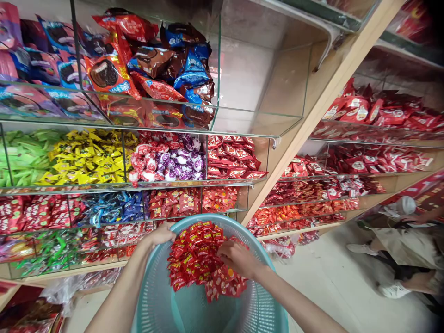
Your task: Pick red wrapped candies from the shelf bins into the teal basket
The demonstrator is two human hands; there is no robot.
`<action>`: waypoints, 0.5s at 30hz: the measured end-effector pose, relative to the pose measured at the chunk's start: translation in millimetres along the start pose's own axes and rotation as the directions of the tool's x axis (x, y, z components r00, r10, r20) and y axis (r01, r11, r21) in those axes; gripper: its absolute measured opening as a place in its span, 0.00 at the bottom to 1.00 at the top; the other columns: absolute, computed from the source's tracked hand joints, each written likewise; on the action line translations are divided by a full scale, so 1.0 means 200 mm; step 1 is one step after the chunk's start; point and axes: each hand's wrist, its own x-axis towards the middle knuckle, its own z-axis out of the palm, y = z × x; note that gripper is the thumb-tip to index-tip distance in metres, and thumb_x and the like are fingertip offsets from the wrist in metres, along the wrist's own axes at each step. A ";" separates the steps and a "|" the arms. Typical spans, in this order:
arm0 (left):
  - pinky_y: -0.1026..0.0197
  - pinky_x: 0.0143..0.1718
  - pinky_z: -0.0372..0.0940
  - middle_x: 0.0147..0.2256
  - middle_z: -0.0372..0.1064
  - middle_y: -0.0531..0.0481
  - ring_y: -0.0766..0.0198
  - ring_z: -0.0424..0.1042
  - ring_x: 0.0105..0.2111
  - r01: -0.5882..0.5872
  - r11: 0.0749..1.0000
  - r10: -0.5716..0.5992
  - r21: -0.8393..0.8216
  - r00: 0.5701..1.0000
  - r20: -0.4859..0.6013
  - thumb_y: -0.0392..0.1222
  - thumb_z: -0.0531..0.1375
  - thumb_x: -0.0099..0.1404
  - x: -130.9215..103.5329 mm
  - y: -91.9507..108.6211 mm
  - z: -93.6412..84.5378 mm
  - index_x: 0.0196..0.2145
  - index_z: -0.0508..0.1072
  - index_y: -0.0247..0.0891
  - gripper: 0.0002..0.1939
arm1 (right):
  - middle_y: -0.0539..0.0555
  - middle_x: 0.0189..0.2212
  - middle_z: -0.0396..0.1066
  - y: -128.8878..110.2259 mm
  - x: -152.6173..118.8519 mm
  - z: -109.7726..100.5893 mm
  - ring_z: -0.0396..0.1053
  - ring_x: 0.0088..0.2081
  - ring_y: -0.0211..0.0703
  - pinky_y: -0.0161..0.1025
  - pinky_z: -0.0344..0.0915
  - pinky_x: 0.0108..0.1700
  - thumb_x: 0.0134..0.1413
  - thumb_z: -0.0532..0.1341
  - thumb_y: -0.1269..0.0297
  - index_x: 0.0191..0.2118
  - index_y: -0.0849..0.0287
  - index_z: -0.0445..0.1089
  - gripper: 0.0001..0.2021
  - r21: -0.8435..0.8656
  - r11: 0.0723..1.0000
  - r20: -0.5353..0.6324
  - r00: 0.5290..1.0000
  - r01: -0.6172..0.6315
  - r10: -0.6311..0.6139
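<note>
Loosely curled, right grip (239, 258) touches packets (194, 254); left grip (161, 235) clasps basket (152, 291).

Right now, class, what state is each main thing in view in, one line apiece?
Teal basket: partly filled
Red packets: heaped inside the basket
Left hand: gripping the basket
Right hand: touching the red packets, grip unclear
Yellow packets: piled up
Green packets: piled up
Purple candies: wrapped, piled

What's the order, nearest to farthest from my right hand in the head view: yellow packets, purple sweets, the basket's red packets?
1. Red packets: in the basket, under your right hand.
2. Purple sweets: shelf ahead, left.
3. Yellow packets: same shelf, farther left.
</note>
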 end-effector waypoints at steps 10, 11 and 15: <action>0.69 0.15 0.52 0.14 0.57 0.60 0.70 0.56 0.14 0.036 0.999 -0.036 -0.004 0.999 0.000 0.31 0.52 0.37 -0.01 0.02 0.00 0.24 0.64 0.37 0.11 | 0.61 0.37 0.68 0.28 0.46 -0.24 0.60 0.44 0.49 0.42 0.52 0.43 0.52 0.51 0.59 0.35 0.61 0.68 0.13 0.072 0.740 -0.283 0.698 -0.669 0.658; 0.69 0.15 0.52 0.14 0.57 0.60 0.70 0.56 0.15 0.041 0.999 -0.041 -0.009 0.999 -0.001 0.31 0.52 0.37 -0.01 0.01 0.00 0.24 0.64 0.37 0.11 | 0.63 0.38 0.67 0.28 0.51 -0.23 0.58 0.46 0.53 0.45 0.50 0.45 0.51 0.53 0.56 0.35 0.61 0.68 0.15 0.068 0.704 -0.277 0.664 -0.707 0.694; 0.69 0.15 0.52 0.15 0.57 0.60 0.71 0.56 0.15 0.022 0.999 -0.022 -0.037 1.000 -0.007 0.30 0.51 0.37 0.02 -0.03 0.00 0.24 0.65 0.36 0.12 | 0.70 0.42 0.64 0.26 0.64 -0.18 0.53 0.50 0.61 0.54 0.46 0.46 0.48 0.53 0.49 0.40 0.66 0.68 0.24 0.077 0.598 -0.218 0.572 -0.798 0.791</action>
